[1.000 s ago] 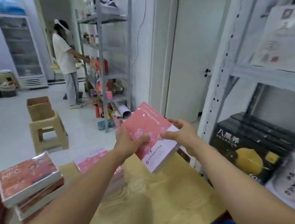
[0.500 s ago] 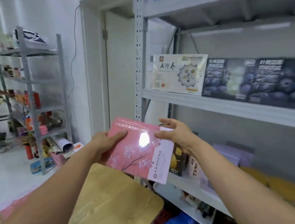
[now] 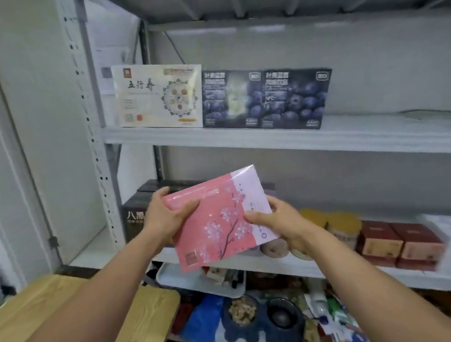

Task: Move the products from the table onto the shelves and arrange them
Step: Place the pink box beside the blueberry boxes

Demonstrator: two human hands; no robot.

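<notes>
Both hands hold a pink box (image 3: 220, 223), printed with a blossom branch, in front of a grey metal shelving unit (image 3: 94, 131). The left hand (image 3: 164, 220) grips the box's upper left corner, thumb laid across the pink face and fingers curled over the top edge. The right hand (image 3: 278, 224) grips the right side, thumb pressed on the white band and fingers tucked behind. The box is off the wooden desk (image 3: 63, 303), tilted in the air past the desk's far right corner, its face turned to the camera, at a height between the middle shelf (image 3: 330, 138) and the shelf below it. At the left end of the middle shelf, 3 boxes stand upright along the front edge: a cream box (image 3: 160, 96) next to the post and 2 blueberry boxes (image 3: 230, 99) touching side by side to its right. On the shelf below, a dark box (image 3: 133, 215) with white characters sits at the left end, partly hidden by the left hand, and red boxes (image 3: 397, 245), blurred, stand toward the right end. A white tray (image 3: 181, 278) and a jumble of small goods fill the lowest level.
</notes>
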